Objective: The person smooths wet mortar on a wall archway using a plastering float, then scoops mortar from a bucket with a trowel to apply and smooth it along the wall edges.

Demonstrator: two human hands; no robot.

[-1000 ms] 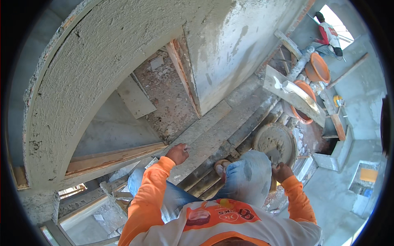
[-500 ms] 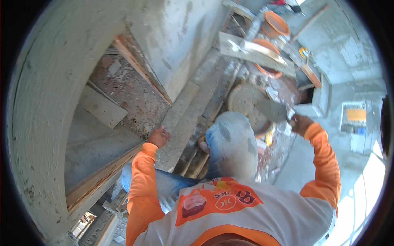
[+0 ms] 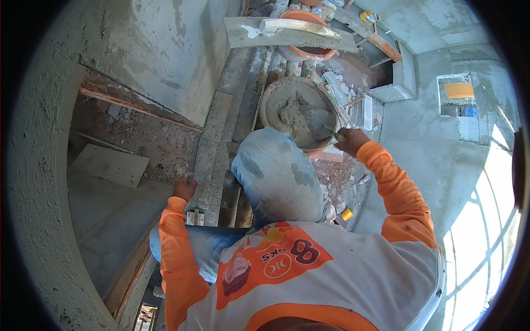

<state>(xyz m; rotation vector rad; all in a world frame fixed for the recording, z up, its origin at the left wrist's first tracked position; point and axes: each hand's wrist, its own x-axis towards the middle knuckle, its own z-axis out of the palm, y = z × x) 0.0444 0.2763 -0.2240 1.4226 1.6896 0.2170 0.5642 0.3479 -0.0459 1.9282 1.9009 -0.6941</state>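
Note:
My right hand (image 3: 351,142) is closed on the handle of a trowel (image 3: 318,122), whose metal blade lies in grey wet mortar (image 3: 290,115) inside a round basin (image 3: 271,94) just beyond my raised knee. My left hand (image 3: 185,186) has curled fingers and is out to the left of that knee, over the boards (image 3: 214,118); whether anything is inside it is too small to tell.
Orange tubs (image 3: 326,54) stand behind the basin under a pale board (image 3: 240,32). A plastered curved edge (image 3: 38,165) borders the left. A loose sheet (image 3: 110,165), rubble (image 3: 359,182), a small yellow container (image 3: 346,214) and a wall opening (image 3: 455,94) are also visible.
The view has turned rightward. My right hand has raised the trowel across the basin and lowered its blade into the mortar. The co-worker seen earlier is out of view.

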